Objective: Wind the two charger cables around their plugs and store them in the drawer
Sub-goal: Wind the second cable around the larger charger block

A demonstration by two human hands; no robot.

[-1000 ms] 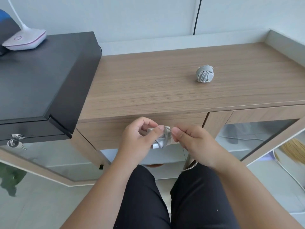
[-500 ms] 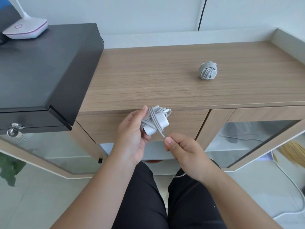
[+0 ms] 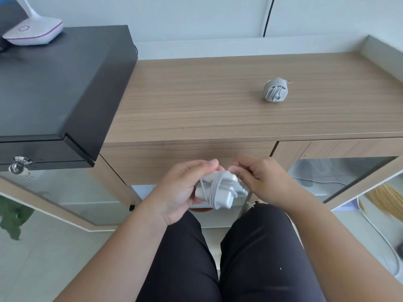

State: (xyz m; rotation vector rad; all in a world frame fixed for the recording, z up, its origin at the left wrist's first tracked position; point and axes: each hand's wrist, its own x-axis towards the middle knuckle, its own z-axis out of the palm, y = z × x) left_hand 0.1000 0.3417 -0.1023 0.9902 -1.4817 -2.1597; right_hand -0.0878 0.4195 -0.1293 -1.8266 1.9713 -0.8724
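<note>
My left hand [image 3: 181, 188] grips a white charger plug [image 3: 220, 190] with several turns of grey-white cable wound around it, held above my knees in front of the shut wooden drawer [image 3: 187, 162]. My right hand [image 3: 259, 177] pinches the cable's free strand just to the right of the plug. A second charger [image 3: 275, 90], fully wound into a tight bundle, lies on the wooden desk top [image 3: 196, 101] at the right.
A black cabinet [image 3: 54, 83] stands at the left with a white and pink lamp base [image 3: 32, 32] on it and keys [image 3: 19, 167] in its lock. Glass-fronted compartments sit under the desk on both sides. A white cord lies on the floor at the right.
The plug dropped from in front of the desk edge to lower, over my knees, and turned. My right hand rose from below the plug to beside it, carrying the cable round.
</note>
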